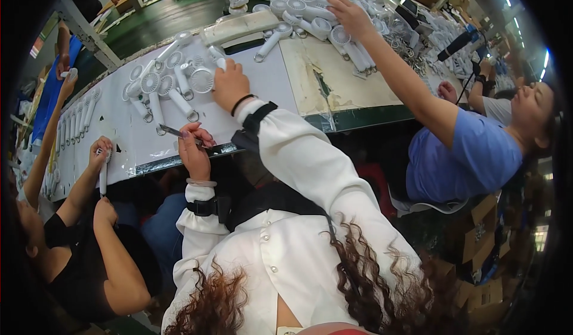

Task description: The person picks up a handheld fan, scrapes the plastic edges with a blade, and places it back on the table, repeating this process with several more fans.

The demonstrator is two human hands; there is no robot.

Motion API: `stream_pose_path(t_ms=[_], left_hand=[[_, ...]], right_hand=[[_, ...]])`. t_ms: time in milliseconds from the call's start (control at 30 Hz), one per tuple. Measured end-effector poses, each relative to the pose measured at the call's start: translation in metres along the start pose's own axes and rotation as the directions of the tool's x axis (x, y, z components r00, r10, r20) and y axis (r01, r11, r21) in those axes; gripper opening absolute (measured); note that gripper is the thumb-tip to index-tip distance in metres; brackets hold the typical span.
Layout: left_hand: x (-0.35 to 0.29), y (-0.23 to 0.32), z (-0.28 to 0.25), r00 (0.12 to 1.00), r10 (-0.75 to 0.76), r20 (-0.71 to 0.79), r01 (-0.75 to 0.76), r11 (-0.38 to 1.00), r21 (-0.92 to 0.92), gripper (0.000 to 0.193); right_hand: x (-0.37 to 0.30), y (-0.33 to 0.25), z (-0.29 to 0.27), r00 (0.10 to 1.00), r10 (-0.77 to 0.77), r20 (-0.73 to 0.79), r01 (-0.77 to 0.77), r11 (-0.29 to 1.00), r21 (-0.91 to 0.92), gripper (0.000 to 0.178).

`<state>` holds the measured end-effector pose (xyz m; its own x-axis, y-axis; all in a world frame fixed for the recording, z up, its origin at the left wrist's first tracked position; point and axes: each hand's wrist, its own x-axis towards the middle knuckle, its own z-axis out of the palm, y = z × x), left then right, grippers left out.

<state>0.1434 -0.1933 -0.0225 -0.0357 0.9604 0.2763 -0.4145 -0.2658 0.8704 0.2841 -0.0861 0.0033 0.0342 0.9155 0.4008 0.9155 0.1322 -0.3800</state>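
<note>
My right hand [231, 87] reaches over the table to the right side of a pile of white handheld fans [170, 78]. Its fingers are curled at the handle of one fan [216, 54], and the palm side is hidden from me. Close by its thumb lies the round grille of another fan [202, 80]. Near the table's front edge, my left hand [194, 150] is closed on a slim dark metal tool [172, 131], perhaps tweezers. The tool's tip points left, close to the ring at the end of a fan handle [156, 115].
A larger heap of fans [304, 7] covers the far side. A co-worker's hand [349, 16] reaches into it from the right. On the left, another person holds a fan [104, 171] beside a row of fans [77, 119]. A power screwdriver [456, 44] hangs at right.
</note>
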Motion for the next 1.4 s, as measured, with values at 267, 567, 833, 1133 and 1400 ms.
stream_pose_path(t_ms=[267, 567, 833, 1133, 1400], left_hand=[[0.001, -0.001, 0.0, 1.0, 0.005, 0.004, -0.005, 1.0, 0.008, 0.037], [0.0, 0.002, -0.003, 1.0, -0.004, -0.02, 0.006, 0.998, 0.069, 0.036], [-0.001, 0.008, 0.012, 0.99, -0.076, 0.116, 0.048, 0.972, 0.23, 0.037], [0.007, 0.015, 0.047, 0.873, -0.448, 0.191, 0.377, 0.87, 0.319, 0.033], [0.016, 0.017, 0.026, 0.913, -0.405, 0.045, 0.38, 0.886, 0.266, 0.036]], right_hand=[[0.025, -0.009, 0.031, 0.996, 0.063, 0.065, -0.086, 0.886, 0.456, 0.064], [-0.009, 0.067, -0.009, 0.957, -0.281, -0.066, 0.281, 0.858, 0.431, 0.059], [-0.011, 0.243, -0.134, 0.927, 0.096, -0.363, -0.265, 0.851, -0.452, 0.047], [-0.022, 0.272, -0.127, 0.918, 0.109, -0.382, -0.284, 0.853, -0.439, 0.036], [-0.062, 0.143, -0.138, 0.917, 0.102, 0.386, -0.391, 0.422, 0.818, 0.032]])
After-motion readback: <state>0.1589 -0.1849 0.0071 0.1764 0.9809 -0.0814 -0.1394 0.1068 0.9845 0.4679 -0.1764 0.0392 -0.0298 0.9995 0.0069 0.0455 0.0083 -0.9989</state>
